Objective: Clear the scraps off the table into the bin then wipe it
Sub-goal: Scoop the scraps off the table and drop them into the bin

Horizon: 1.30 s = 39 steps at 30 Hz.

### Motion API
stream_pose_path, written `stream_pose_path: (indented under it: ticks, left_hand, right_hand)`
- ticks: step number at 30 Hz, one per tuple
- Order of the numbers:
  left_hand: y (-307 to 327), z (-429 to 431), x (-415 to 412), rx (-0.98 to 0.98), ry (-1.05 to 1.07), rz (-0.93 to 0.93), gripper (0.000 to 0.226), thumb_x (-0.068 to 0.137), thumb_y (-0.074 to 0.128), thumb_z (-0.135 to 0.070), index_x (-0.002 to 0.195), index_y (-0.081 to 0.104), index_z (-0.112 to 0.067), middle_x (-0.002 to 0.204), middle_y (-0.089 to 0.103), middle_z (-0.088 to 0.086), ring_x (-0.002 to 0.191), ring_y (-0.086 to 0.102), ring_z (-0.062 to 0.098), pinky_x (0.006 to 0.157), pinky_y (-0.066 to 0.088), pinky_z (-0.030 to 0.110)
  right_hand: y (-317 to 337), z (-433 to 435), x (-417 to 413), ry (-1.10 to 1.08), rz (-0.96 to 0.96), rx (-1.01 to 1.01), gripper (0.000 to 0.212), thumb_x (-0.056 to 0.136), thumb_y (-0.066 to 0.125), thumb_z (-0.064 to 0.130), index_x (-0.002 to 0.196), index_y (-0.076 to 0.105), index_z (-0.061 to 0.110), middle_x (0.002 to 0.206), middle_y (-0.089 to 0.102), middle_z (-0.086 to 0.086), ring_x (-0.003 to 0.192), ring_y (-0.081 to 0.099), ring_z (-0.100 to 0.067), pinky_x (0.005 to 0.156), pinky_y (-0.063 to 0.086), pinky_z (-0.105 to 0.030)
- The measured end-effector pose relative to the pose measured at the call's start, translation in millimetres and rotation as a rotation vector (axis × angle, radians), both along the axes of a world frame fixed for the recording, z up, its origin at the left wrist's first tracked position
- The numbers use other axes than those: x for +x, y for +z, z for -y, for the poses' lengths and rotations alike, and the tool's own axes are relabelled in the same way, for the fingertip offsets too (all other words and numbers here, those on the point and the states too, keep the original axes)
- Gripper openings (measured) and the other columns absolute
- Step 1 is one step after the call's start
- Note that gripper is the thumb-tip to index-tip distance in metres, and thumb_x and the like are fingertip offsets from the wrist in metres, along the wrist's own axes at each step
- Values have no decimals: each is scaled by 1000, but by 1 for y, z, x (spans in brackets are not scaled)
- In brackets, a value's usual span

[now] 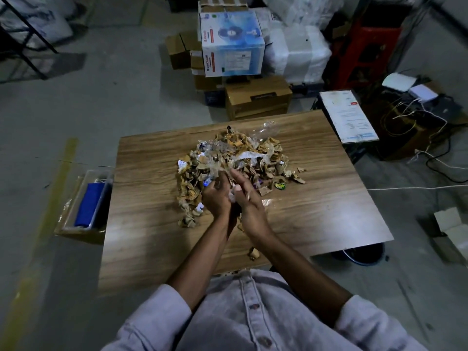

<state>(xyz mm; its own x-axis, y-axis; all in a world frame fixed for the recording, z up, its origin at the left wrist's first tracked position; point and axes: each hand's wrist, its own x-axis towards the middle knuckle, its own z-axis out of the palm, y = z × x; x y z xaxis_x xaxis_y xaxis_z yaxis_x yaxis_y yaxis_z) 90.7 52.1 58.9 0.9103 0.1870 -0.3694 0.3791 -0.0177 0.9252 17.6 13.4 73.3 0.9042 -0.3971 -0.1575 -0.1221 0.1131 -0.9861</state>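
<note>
- The scraps (228,163) lie heaped at the middle of the table (316,203), reaching toward the far edge. They are torn cardboard bits mixed with white paper and crumpled clear plastic.
- The heap's long axis runs roughly from the near-left toward the far-right of the table top; a few loose bits trail off near the right side, and one stray piece (253,253) sits close to the near edge.
- Both hands meet at the near side of the heap, so the bulk of it lies straight ahead of the fingertips, away from the person.
- The left hand (215,198) curls around a bunch of scraps, fingers bent inward on them.
- The right hand (249,201) presses against the same bunch from the other side, fingers partly curled; together they cup one handful between the palms.
- Neither hand is clearly nearer the pile, though the left is nearer the table's left edge.
- A clear tray (86,198) stands just off the left edge, holding a blue folded thing (92,203), likely a cloth for wiping.
- A dark round rim (359,255) shows under the near-right corner; it may be the bin, mostly hidden, contents unseen.
- Judged from this, the handful must travel toward that corner, and most clearing remains.
</note>
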Motion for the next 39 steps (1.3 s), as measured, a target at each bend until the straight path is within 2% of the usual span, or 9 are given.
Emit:
stream_pose_path:
  ticks: [4,9,17,23,27,30,34,37,39]
  left_hand:
    - [10,1,-5,-253,6,-154,27,97,65,-23,73,71,-13,64,71,-4,63,67,13,56,52,24]
    - [11,-10,-7,-544,-167,-342,36,97,59,-39,112,77,-12,112,76,12,104,74,26,93,58,43]
    - [5,-6,-6,-303,-22,-368,38,94,65,-43,94,76,-6,89,78,12,77,75,25,77,63,42]
    - [1,-14,2,-351,-107,-370,65,78,58,-73,110,69,-18,121,73,6,110,72,26,97,56,44]
    - [10,-13,9,-594,-76,-418,47,90,58,-62,110,67,-20,120,68,2,101,70,18,70,57,28]
    - [25,-21,9,-518,-181,-358,41,90,65,-49,107,66,-12,95,69,2,75,67,17,50,54,25]
    - [13,-50,-6,-401,-307,-440,31,110,34,-8,86,44,-25,39,54,-23,42,57,-10,42,43,9]
    - [-27,-59,-1,-347,-440,-497,37,100,61,-47,125,61,-20,68,67,-15,62,62,2,54,54,23]
    - [-23,-49,4,-366,-483,-488,40,93,63,-59,113,72,-27,70,65,-7,58,60,9,50,53,28]
  right_hand:
    - [-13,1,3,29,124,-236,46,112,38,22,158,39,21,165,38,5,154,30,-6,127,26,-34]
    - [-29,9,8,90,55,-577,54,111,31,34,164,27,21,171,18,11,159,3,-2,130,0,-53]
    - [-50,16,5,125,-20,-719,77,102,7,70,163,25,27,174,13,1,160,7,-13,126,12,-60]
    - [-32,3,7,212,50,-313,65,93,36,56,156,35,38,173,10,4,159,4,-10,129,8,-51]
    - [-5,3,5,286,36,87,69,77,57,38,145,51,52,169,19,19,156,12,0,128,17,-55]
    - [5,17,0,261,77,386,72,77,60,25,148,54,26,162,44,6,148,38,-11,123,30,-50]
    - [1,40,2,18,-20,576,75,76,72,58,144,59,29,148,59,-1,133,56,-25,111,44,-50]
    - [3,48,4,-45,-85,612,91,72,74,75,145,57,25,142,60,-6,124,61,-28,94,56,-46]
    - [9,49,4,-2,-87,589,71,91,60,65,146,55,21,126,70,-10,102,69,-29,78,60,-41]
